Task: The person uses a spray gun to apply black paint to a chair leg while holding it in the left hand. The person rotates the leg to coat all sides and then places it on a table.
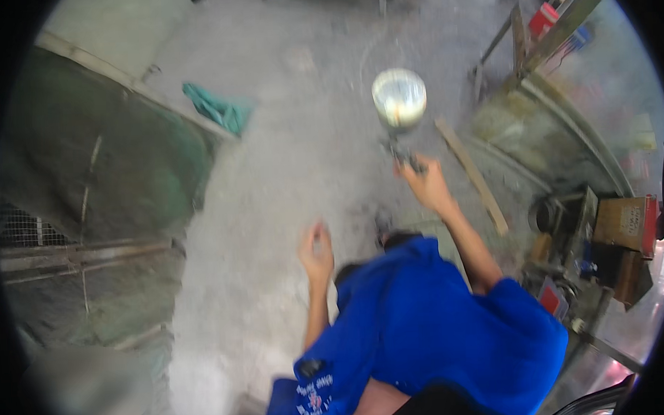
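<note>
The right hand [425, 184] is gripping a spray gun [399, 106], its pale cup rising straight beyond the fingers, while the left hand [317, 252] is hanging loosely curled and empty, well apart.

Dusty grey concrete floor [287, 172]; bearing a crumpled teal cloth [215, 108], a wooden plank [471, 175], a cardboard box [626, 224]

Dusty grey concrete floor [287, 172]; teal rag [215, 107]; wooden plank [471, 175]; wire-mesh frame [33, 232] left; cluttered boxes [625, 223] right.
</note>
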### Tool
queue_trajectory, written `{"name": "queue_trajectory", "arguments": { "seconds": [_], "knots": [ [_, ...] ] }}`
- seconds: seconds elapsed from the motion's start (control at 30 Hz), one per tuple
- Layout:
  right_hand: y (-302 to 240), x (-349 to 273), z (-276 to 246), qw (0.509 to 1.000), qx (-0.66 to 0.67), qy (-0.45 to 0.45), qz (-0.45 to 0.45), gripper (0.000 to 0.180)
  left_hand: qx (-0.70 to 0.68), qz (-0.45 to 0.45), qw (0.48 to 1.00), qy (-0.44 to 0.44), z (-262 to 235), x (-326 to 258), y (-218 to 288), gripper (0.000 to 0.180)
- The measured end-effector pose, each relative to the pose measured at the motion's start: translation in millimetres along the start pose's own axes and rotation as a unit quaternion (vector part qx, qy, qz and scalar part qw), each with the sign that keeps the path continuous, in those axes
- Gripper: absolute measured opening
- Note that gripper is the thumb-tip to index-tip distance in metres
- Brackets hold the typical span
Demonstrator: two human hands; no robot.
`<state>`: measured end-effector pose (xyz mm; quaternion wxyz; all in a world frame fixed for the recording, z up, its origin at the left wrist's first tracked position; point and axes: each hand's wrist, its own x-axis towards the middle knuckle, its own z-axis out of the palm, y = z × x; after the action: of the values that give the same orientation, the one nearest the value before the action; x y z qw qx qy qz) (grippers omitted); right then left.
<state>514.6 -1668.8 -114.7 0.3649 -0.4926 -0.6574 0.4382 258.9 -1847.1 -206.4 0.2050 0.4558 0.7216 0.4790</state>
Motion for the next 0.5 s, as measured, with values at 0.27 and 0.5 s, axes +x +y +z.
{"name": "queue_trajectory", "arguments": {
  "seconds": [0.27, 0.5],
  "knots": [
    [-42.4, 86.1, 18.1, 0.991, -0.017, -0.025, -0.131, 0.024, 0.222, 0.504, 0.796, -0.252, 38.3, 187.6, 255.8, 0.040],
    [-86.3, 132.6, 71.2, 0.981, 0.046, -0.109, -0.152, 0.032, 0.254, 0.494, 0.809, -0.192, -2.5, 222.1, 228.4, 0.024]
  ]
}}
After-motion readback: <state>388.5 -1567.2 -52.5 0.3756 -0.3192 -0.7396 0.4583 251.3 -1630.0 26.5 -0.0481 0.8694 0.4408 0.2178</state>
